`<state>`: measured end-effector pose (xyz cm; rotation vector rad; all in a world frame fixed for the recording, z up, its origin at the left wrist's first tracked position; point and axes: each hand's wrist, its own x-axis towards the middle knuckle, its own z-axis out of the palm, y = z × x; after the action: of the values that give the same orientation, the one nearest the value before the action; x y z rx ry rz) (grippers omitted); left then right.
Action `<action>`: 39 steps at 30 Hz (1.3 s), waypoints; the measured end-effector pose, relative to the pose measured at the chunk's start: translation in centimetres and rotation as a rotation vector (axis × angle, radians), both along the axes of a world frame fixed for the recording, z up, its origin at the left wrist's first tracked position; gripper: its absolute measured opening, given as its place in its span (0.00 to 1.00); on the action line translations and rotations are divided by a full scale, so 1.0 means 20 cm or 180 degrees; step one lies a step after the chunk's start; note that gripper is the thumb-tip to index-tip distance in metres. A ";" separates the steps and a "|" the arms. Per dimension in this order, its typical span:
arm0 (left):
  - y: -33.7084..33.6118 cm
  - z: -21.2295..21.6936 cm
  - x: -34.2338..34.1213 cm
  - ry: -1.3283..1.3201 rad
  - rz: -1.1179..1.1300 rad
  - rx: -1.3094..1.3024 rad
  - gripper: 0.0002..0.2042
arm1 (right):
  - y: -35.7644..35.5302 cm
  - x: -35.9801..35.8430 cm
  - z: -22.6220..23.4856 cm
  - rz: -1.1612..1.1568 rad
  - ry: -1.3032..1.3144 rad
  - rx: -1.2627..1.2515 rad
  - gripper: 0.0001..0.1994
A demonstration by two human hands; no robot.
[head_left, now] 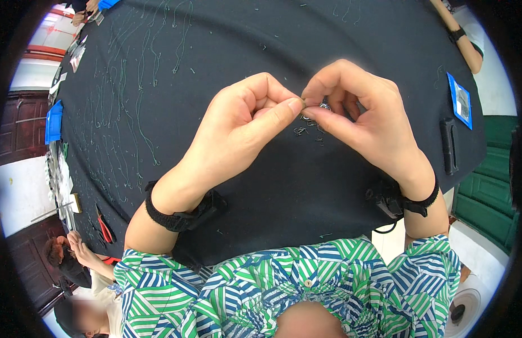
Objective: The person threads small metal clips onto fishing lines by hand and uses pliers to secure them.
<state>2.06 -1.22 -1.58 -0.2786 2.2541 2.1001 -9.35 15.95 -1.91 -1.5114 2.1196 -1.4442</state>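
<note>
At the bottom of the frame, nearest the camera, is the person's shirt [283, 287], patterned in green, blue and white stripes, with both forearms rising from it, each with a black wrist strap [174, 217]. Above that a black cloth [261, 186] covers the table and fills most of the frame; it likely makes small pale parts easy to see. In the upper left of the frame rows of thin green threads [126, 101] lie stretched side by side, seemingly laid out so they do not tangle.

The left hand [238, 132] and the right hand [365, 121] meet at the centre, lifted just above the cloth, fingertips almost touching. Each is pinched shut between thumb and forefinger on the same tiny metal piece [323, 105], too small to identify. A few small dark hooks [300, 130] lie on the cloth directly beneath the fingers.

Red-handled pliers [105, 228] rest at the lower left, a blue card [459, 100] at the right edge.
</note>
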 end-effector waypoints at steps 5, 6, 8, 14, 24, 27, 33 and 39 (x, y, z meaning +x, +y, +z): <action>0.00 0.00 0.00 0.0071 0.0027 -0.0059 0.06 | 0.01 0.00 0.02 -0.0037 -0.0040 0.0040 0.08; 0.00 0.00 0.00 0.0071 0.0028 -0.0061 0.06 | 0.01 0.00 0.02 -0.0041 0.0107 0.0020 0.07; 0.00 0.01 0.00 0.0070 0.0015 -0.0080 0.06 | 0.01 -0.01 0.02 -0.0045 0.0254 0.0001 0.06; 0.00 0.01 0.00 0.0081 0.0027 -0.0085 0.06 | 0.01 -0.02 0.01 -0.0052 0.0458 -0.0114 0.05; 0.00 -0.01 0.00 0.0236 -0.0065 -0.0334 0.06 | 0.02 -0.03 0.02 0.0073 0.0558 -0.0063 0.06; 0.00 0.00 0.00 0.0269 -0.0049 -0.0428 0.06 | 0.02 -0.03 0.02 0.0069 0.0583 -0.0082 0.06; 0.00 0.00 0.00 0.0329 -0.0079 -0.0500 0.06 | 0.02 -0.03 0.02 0.0114 0.0613 -0.0080 0.06; -0.01 -0.01 0.00 0.0356 -0.0108 -0.0536 0.06 | 0.02 -0.04 0.01 0.0136 0.0666 -0.0055 0.06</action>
<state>2.06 -1.35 -1.75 -0.1312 2.4849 1.9592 -10.09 16.34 -1.63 -1.7736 2.1777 -1.3464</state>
